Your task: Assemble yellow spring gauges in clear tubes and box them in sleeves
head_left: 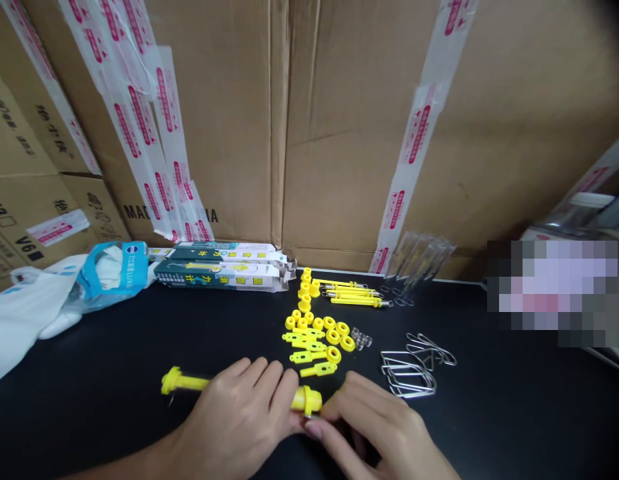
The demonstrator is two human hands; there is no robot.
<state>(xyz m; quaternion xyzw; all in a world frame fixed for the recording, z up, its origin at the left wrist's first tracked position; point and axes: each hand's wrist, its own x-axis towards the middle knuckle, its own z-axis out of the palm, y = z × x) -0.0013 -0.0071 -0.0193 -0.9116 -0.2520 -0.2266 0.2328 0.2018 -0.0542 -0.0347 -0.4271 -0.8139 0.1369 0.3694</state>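
A yellow tube of a spring scale lies across my left hand, whose fingers are wrapped round its middle. Both its ends stick out, with a flanged cap at the left and a collar at the right. My right hand is closed in a pinch at the right end, thumb against the collar. A small metallic glint shows at the thumb tip; the rest of what it pinches is hidden. Beyond the hands lie loose yellow flat rods, yellow rings and small clear pieces.
Bent wire stands lie right of the parts. Thin yellow rods with springs and yellow caps are farther back. Printed boxes and a blue tissue pack stand at back left. Cardboard walls the black table.
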